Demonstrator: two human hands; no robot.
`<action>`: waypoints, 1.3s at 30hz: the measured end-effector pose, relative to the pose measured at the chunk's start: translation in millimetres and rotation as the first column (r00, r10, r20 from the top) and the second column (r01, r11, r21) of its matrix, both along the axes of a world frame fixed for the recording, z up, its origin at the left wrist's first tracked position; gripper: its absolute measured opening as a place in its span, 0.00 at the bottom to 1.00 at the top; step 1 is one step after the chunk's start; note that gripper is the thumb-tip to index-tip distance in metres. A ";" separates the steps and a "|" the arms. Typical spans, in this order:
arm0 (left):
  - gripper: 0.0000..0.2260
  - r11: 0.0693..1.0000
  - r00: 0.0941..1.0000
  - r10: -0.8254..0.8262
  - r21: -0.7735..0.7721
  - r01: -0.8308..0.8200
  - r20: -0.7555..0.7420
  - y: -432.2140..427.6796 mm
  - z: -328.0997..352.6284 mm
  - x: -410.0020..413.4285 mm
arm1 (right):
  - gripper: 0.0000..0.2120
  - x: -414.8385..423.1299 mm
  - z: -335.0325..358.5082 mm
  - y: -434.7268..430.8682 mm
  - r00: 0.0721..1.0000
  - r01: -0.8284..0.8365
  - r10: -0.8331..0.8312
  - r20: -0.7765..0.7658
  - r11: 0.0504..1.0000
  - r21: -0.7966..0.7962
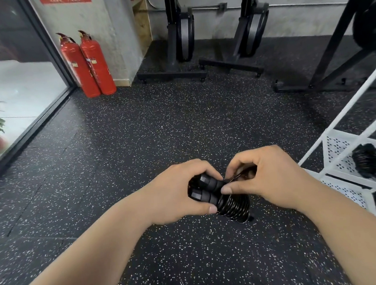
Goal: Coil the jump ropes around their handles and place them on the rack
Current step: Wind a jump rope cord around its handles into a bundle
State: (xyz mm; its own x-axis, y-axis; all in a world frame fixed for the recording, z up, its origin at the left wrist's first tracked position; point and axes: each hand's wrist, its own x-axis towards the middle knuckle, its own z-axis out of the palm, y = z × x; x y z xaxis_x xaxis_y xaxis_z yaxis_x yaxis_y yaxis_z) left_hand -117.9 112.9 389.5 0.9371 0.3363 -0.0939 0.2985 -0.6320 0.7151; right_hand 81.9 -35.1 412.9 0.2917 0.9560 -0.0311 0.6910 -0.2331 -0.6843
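Nearby, white rack (335, 144) holds one coiled rope (367, 160).

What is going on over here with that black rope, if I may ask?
A person is coiling a black jump rope around its two handles, held side by side. The left hand grips the handles; the right hand pinches the rope beside the coils. What looks like another coiled rope lies on the white rack at the right.

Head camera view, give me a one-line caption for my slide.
Left hand grips the paired handles while right hand pinches the coiled black jump rope above speckled gym floor, white rack at right.
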 end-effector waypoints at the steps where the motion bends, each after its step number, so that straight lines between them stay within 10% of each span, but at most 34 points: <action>1: 0.22 1.000 1.000 -0.004 -0.030 0.004 -0.008 1.1 0.9 -1.4 | 0.12 -0.4 0.8 0.2 0.999 -0.013 0.014 -0.031 1.000 0.009; 18: 0.19 0.864 0.842 0.495 0.023 -0.502 -0.214 1.5 -26.7 8.7 | 0.08 -21.7 15.8 -7.1 0.995 -0.062 0.053 0.086 0.992 0.108; 29: 0.11 0.909 0.915 0.391 -0.114 -0.401 -0.101 -12.7 -20.3 15.4 | 0.09 8.0 5.1 -3.9 0.967 0.192 -0.218 0.133 0.965 0.181; 39: 0.20 0.985 0.993 0.078 -0.162 -0.063 0.084 -14.1 1.7 6.9 | 0.06 12.6 -0.8 -0.6 0.993 0.118 -0.117 -0.015 0.989 0.090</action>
State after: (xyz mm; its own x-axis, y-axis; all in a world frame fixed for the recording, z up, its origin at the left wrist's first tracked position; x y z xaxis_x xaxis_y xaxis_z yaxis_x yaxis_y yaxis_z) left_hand -111.0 98.8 391.1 0.9185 0.3894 -0.0683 0.2687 -0.4881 0.8304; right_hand 94.5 -35.7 412.1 0.4022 0.9142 0.0503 0.6554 -0.2491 -0.7130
